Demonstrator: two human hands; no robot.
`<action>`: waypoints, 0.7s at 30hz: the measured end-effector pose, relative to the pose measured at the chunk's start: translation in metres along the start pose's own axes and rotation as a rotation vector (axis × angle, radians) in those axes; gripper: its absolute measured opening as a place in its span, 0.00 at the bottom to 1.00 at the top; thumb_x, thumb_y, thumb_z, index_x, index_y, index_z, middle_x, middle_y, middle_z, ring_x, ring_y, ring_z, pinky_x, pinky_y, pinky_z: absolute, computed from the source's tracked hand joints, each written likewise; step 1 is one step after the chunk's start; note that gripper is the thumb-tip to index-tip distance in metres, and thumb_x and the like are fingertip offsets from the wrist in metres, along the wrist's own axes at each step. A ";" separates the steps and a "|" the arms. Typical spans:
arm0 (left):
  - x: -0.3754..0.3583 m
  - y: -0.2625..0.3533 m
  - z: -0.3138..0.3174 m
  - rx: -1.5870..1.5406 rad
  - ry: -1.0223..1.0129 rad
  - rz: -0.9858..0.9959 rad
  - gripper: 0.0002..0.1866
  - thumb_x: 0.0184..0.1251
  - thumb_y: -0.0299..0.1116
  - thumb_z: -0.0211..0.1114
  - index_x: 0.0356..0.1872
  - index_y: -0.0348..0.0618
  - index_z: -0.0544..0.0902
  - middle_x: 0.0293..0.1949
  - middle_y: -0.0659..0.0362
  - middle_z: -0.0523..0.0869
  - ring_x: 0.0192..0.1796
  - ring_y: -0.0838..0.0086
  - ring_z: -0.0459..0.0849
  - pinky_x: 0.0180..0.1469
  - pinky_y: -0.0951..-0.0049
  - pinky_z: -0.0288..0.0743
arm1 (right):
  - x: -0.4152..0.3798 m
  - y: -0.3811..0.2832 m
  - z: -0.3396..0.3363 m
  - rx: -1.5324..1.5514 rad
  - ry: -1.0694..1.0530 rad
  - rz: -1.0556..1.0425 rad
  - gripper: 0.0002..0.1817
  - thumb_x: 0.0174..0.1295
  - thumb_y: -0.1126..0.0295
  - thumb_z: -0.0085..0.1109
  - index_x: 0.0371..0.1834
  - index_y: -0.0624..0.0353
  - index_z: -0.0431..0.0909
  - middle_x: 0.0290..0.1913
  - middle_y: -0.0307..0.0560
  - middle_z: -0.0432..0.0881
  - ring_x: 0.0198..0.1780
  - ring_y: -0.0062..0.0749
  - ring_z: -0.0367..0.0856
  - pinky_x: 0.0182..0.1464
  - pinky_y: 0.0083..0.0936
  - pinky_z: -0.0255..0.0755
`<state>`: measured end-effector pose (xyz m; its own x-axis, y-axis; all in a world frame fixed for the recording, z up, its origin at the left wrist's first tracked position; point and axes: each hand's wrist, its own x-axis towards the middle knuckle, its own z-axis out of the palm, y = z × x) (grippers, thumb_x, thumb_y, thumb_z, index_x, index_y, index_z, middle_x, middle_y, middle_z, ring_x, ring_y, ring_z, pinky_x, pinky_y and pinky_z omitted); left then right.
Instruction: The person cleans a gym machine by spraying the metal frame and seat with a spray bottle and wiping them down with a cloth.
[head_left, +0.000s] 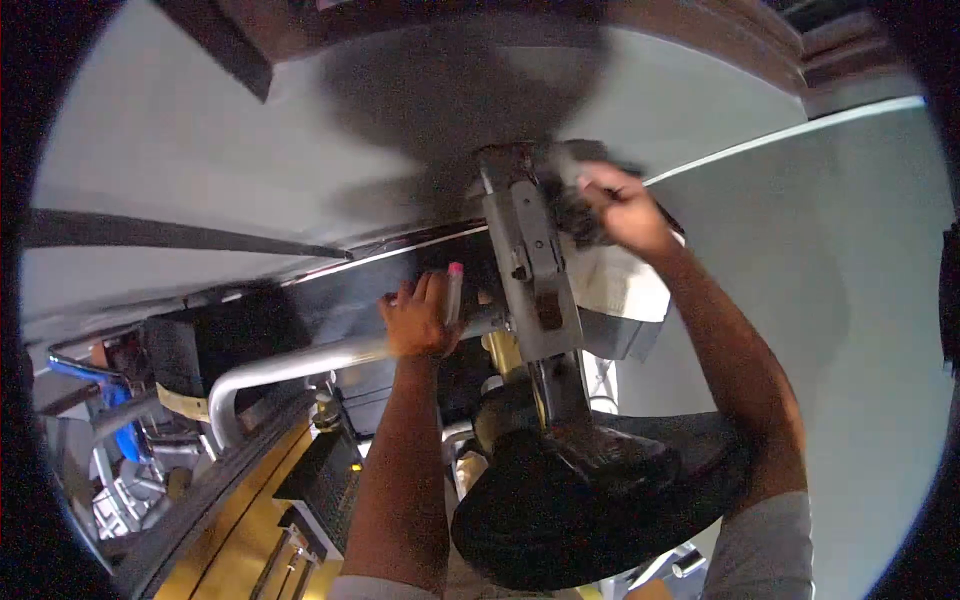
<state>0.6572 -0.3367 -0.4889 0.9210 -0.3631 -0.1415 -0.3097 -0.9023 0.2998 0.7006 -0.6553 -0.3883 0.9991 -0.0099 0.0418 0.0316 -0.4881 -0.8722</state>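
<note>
My left hand (415,318) is closed around a slim, pale, translucent tube with a pink tip (455,270), close to a bent silver metal pipe (300,362). My right hand (622,208) is raised on the far right side of a grey metal bracket (527,250). Its fingers are curled and blurred by motion, by a greyish smear and a dark part; what they hold, if anything, I cannot make out. Below the bracket, a dark post (558,390) runs down to a large black padded piece (590,510), in front of my body.
A pale wall (420,110) with a round shadow stands behind the bracket. A dark box-like block (245,350) is at the left. Lower left are a yellow panel (215,520) and silver and blue tubing (125,440). A grey-green surface (830,280) lies at the right.
</note>
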 end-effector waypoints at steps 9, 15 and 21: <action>0.001 0.004 -0.002 0.003 0.036 0.008 0.35 0.49 0.48 0.74 0.61 0.55 0.73 0.58 0.61 0.80 0.61 0.58 0.76 0.63 0.45 0.62 | -0.120 -0.047 0.003 0.032 -0.400 0.494 0.14 0.71 0.67 0.55 0.55 0.61 0.77 0.48 0.49 0.82 0.53 0.30 0.79 0.61 0.33 0.71; -0.001 0.006 -0.006 0.057 -0.042 0.007 0.37 0.50 0.48 0.73 0.63 0.53 0.72 0.59 0.60 0.80 0.61 0.57 0.77 0.63 0.44 0.61 | -0.084 -0.029 0.018 -0.094 -0.189 0.370 0.14 0.69 0.70 0.54 0.54 0.64 0.78 0.51 0.54 0.82 0.52 0.39 0.82 0.60 0.34 0.72; -0.003 -0.005 0.008 0.093 0.150 0.109 0.38 0.47 0.48 0.73 0.61 0.47 0.73 0.56 0.58 0.80 0.57 0.57 0.77 0.58 0.48 0.65 | -0.144 -0.030 0.009 -0.094 -0.583 0.628 0.19 0.56 0.73 0.58 0.52 0.59 0.81 0.48 0.57 0.85 0.52 0.50 0.84 0.56 0.44 0.75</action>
<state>0.6542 -0.3336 -0.4977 0.9034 -0.4276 0.0313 -0.4238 -0.8797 0.2158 0.5563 -0.6314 -0.3728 0.6868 0.1348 -0.7142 -0.5088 -0.6125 -0.6049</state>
